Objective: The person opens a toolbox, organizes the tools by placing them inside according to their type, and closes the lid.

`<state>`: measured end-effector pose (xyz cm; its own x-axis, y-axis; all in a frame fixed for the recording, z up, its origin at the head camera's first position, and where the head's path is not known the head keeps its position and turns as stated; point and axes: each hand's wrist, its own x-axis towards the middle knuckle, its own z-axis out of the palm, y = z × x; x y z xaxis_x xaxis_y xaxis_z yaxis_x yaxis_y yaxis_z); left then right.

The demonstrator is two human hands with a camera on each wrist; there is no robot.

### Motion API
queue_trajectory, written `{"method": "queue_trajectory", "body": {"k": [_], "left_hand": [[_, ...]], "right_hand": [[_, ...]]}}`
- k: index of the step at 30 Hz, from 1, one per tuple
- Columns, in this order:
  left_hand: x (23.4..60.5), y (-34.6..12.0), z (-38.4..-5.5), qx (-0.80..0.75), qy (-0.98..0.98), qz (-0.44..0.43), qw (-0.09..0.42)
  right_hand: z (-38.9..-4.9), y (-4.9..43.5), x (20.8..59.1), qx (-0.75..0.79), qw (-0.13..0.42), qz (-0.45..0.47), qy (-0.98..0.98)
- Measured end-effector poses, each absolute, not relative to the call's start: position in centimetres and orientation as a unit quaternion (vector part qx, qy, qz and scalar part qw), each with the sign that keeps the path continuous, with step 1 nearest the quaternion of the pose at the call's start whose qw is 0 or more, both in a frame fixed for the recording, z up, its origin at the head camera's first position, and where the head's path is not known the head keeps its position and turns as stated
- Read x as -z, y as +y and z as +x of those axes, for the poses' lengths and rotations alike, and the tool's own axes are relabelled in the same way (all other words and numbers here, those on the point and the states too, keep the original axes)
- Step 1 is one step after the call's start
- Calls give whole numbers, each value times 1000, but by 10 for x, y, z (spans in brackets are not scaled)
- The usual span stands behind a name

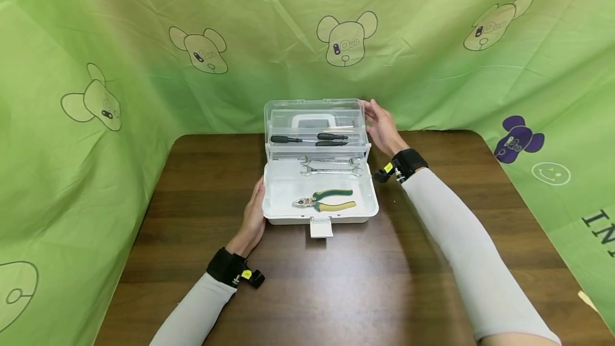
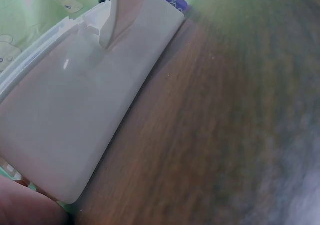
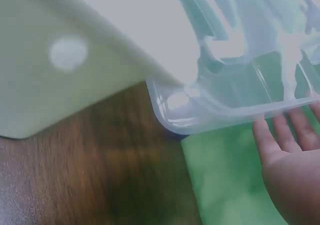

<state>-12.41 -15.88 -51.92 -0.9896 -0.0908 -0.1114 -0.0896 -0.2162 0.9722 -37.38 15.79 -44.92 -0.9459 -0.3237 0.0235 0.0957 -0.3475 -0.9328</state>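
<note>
A white toolbox with a raised clear lid stands at the far middle of the table. In its base lie pliers with green and yellow handles and two wrenches. Several black-handled screwdrivers rest in the clear upper tray. My left hand lies along the box's left side, most of its fingers hidden. With fingers extended, my right hand touches the lid's right edge; the right wrist view shows its fingertips against the clear plastic. The front latch hangs down.
A brown wooden table spreads out in front of the toolbox. Green printed cloth hangs behind and at both sides. Each wrist wears a black strap with a small camera.
</note>
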Motion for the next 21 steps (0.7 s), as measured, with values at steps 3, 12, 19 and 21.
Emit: {"method": "queue_trajectory", "body": {"k": [3, 12, 19, 21], "left_hand": [[519, -159, -124, 774, -628, 73, 2], [518, -158, -122, 776, -627, 73, -1], [515, -157, -121, 780, -621, 76, -1], [515, -157, -121, 782, -619, 78, -3]], "right_hand": [[-371, 158, 446, 829, 113, -110, 536], [-358, 157, 435, 846, 64, -116, 516], [-348, 160, 426, 851, 24, -125, 509], [-346, 160, 423, 849, 11, -129, 513]]}}
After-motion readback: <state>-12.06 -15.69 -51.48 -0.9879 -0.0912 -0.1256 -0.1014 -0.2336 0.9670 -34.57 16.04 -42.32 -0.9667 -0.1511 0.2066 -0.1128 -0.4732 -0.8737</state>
